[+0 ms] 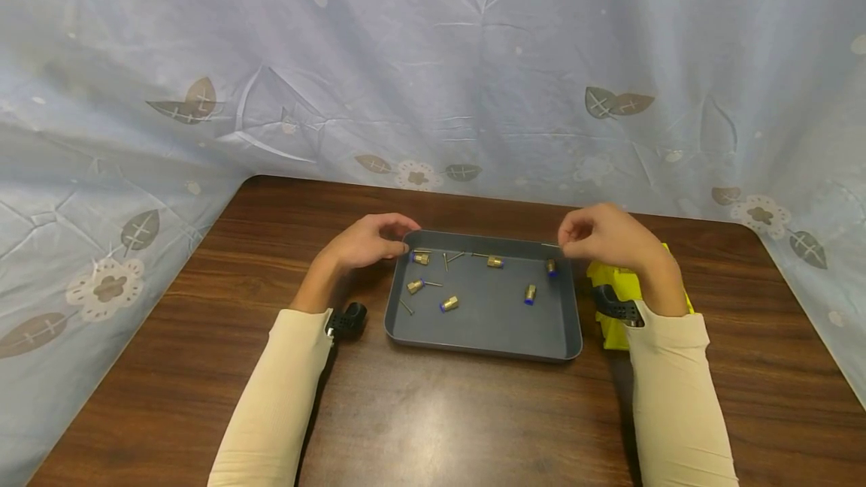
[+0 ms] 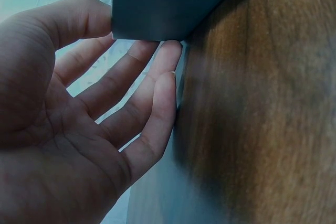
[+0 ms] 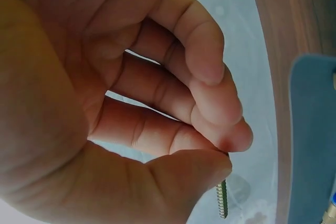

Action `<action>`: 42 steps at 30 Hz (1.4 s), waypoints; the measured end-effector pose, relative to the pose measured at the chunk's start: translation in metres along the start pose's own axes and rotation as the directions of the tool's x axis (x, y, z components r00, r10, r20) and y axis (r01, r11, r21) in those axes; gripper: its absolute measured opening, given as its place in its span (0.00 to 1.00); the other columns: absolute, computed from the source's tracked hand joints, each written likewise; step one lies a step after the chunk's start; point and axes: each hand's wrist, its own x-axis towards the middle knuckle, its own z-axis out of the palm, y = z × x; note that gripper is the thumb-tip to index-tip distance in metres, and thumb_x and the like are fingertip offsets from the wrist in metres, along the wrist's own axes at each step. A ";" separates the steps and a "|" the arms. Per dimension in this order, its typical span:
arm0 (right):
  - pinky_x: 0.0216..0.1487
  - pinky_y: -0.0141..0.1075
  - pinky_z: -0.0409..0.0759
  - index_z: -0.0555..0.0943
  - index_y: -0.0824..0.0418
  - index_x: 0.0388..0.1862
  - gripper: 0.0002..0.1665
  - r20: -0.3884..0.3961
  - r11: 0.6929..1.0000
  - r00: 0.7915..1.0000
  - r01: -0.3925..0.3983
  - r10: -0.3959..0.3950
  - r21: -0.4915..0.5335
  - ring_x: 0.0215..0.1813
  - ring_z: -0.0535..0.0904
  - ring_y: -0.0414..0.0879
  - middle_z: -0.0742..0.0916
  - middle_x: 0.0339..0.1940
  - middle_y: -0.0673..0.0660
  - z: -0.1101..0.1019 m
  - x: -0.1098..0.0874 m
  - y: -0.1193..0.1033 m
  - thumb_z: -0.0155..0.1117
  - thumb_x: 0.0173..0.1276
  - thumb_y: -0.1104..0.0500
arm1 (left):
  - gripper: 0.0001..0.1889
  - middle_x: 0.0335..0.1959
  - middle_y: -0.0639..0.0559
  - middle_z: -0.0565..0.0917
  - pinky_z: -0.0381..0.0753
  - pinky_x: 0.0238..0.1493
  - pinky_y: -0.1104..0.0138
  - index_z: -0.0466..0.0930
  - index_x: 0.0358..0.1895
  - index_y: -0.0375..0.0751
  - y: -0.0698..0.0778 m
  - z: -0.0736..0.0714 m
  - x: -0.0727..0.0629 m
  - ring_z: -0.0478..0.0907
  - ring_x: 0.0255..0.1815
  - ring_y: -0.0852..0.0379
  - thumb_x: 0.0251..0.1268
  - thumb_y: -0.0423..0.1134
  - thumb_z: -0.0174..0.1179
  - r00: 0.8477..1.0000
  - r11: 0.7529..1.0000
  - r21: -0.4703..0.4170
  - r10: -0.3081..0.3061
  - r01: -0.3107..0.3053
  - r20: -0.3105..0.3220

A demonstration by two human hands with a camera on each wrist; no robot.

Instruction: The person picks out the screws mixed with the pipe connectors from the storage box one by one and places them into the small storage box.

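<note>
My right hand [image 1: 605,235] pinches a screw [image 3: 222,200] between thumb and fingertips, its threaded end sticking out. This hand hovers over the far right corner of a grey tray [image 1: 487,329]. My left hand [image 1: 365,241] holds the tray's far left corner, thumb on one side wall and fingers bent round the other. Inside the tray lie several brass fittings with blue collars, among them one fitting [image 1: 531,294] at the right and another [image 1: 449,304] near the middle. Several thin screws are scattered there too, including a loose screw [image 1: 406,307] at the left.
A bright yellow object [image 1: 614,329] stands right of the tray, partly hidden by the right wrist. Both wrists wear black straps. The wooden table [image 1: 433,419] meets a patterned cloth curtain [image 1: 433,81] along its back edge.
</note>
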 end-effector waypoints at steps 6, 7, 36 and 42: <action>0.36 0.37 0.76 0.87 0.60 0.38 0.00 -0.031 0.999 0.999 -0.037 0.037 0.004 0.36 0.78 0.47 0.86 0.33 0.52 -0.010 -0.010 0.011 0.71 0.70 0.64 | 0.22 0.65 0.37 0.83 0.81 0.54 0.56 0.84 0.69 0.40 -0.001 0.000 0.001 0.78 0.63 0.42 0.74 0.31 0.66 1.000 1.000 0.001 0.001 -0.001 -0.001; 0.36 0.37 0.76 0.88 0.61 0.38 0.01 -0.036 0.999 0.998 -0.045 0.045 0.005 0.36 0.78 0.47 0.87 0.34 0.52 -0.011 -0.012 0.013 0.72 0.70 0.64 | 0.22 0.65 0.37 0.83 0.81 0.55 0.56 0.84 0.69 0.40 -0.002 0.000 0.001 0.78 0.63 0.42 0.74 0.31 0.65 1.000 1.000 0.000 0.001 -0.001 -0.001; 0.40 0.38 0.81 0.87 0.67 0.43 0.04 -0.091 0.975 0.971 -0.218 0.221 0.041 0.38 0.80 0.47 0.87 0.37 0.57 -0.041 -0.054 0.060 0.72 0.75 0.65 | 0.22 0.66 0.36 0.82 0.81 0.55 0.56 0.83 0.69 0.39 0.000 -0.001 -0.001 0.78 0.63 0.41 0.74 0.31 0.65 1.000 1.000 -0.019 0.001 -0.001 0.005; 0.39 0.40 0.83 0.87 0.68 0.44 0.06 -0.080 0.967 0.963 -0.254 0.256 0.029 0.38 0.81 0.48 0.87 0.37 0.57 -0.042 -0.055 0.063 0.71 0.76 0.64 | 0.22 0.66 0.36 0.82 0.81 0.56 0.55 0.84 0.69 0.39 -0.001 0.000 -0.001 0.78 0.64 0.41 0.74 0.31 0.65 1.000 1.000 -0.015 0.002 -0.002 0.005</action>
